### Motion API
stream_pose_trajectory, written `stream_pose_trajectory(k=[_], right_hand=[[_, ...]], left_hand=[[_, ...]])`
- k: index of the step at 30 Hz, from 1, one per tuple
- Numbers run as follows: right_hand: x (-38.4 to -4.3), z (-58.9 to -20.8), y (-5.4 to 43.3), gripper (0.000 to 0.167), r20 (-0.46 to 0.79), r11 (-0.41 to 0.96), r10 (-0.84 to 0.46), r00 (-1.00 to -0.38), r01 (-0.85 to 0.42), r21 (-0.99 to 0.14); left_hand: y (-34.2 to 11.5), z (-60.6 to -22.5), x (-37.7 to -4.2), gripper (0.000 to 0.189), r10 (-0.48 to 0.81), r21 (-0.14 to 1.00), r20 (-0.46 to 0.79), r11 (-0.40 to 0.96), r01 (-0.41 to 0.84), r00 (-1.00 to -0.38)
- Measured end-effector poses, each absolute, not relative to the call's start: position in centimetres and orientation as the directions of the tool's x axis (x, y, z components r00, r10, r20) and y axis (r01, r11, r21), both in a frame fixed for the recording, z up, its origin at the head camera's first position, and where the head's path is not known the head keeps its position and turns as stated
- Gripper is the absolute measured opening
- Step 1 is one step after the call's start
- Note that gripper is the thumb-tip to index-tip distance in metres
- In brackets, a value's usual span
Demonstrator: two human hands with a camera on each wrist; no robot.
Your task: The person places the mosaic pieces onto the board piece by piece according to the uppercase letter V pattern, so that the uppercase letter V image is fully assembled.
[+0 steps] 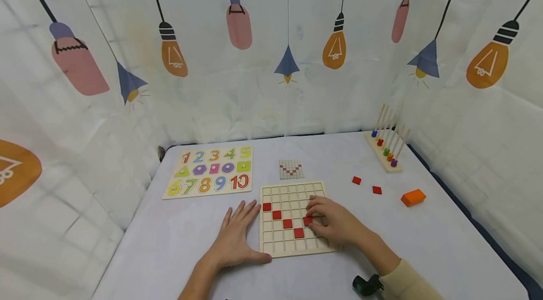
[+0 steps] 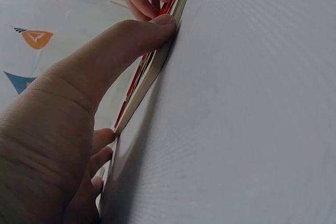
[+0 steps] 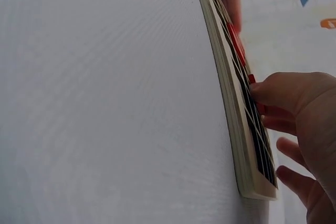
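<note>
A wooden grid board lies on the white table, with several red square tiles set in its cells along a slanting line. My left hand rests at the board's left side, fingers spread straight, its thumb on the near left corner; the left wrist view shows the thumb against the edge. Over the board's right half, my right hand pinches a red tile between thumb and fingers, low at a cell. From the right wrist view, I cannot tell whether this tile is fully seated.
Behind the board lies a small pattern card. A number and shape puzzle board is at the back left. To the right are two loose red tiles, an orange block and a peg stand with coloured beads.
</note>
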State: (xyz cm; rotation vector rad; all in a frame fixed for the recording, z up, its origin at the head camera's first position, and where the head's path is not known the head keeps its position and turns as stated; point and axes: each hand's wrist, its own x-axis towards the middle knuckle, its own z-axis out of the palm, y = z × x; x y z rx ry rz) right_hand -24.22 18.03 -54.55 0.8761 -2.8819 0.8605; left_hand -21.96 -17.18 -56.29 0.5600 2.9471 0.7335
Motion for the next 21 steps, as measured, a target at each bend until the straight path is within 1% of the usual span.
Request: stream_pose_trajectory(k=[13,21], right_hand=[[-24.01,-54.51,17.75,0.019,0.163,0.689,-0.509,-0.845,-0.513,-0.512],[-23.72,-54.36,17.98,0.023,0.163,0.680,-0.492,-0.855,-0.495,-0.541]], left_hand=[[-17.17,-56.29,-22.01,0.146,0.361,0.468,0.037,0.818,0.336,-0.932],[-17.20,-56.28,-22.00,0.146,0.362,0.474,0.037,0.814,0.335,-0.931]])
